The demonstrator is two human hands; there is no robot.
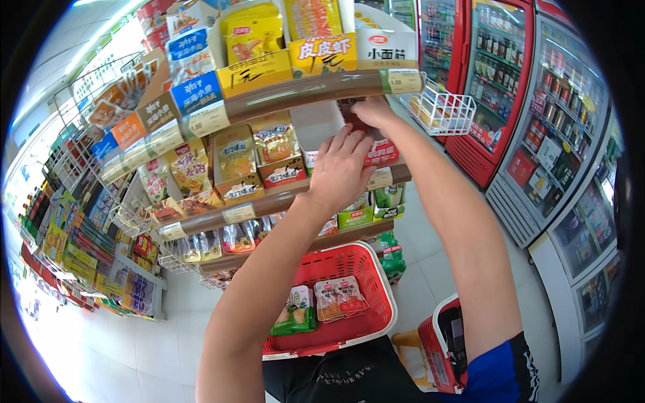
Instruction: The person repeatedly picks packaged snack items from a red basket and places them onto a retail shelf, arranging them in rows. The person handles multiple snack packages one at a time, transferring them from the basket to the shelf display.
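My right hand reaches into a red display box on the middle shelf of a snack rack. Its fingertips are at a dark packet in the box; whether they grip it is hidden. My left hand lies across the box's left side, fingers stretched and slightly apart, with nothing visible in them. Left of it stands a white open box. Below my forearms is a red shopping basket holding green snack packets and red-and-white snack packets.
A brown-edged shelf with snack boxes overhangs my hands. A white wire basket juts out at the rack's right. A second red basket sits on a wooden stool. Drinks fridges line the right; shelves of goods stand left.
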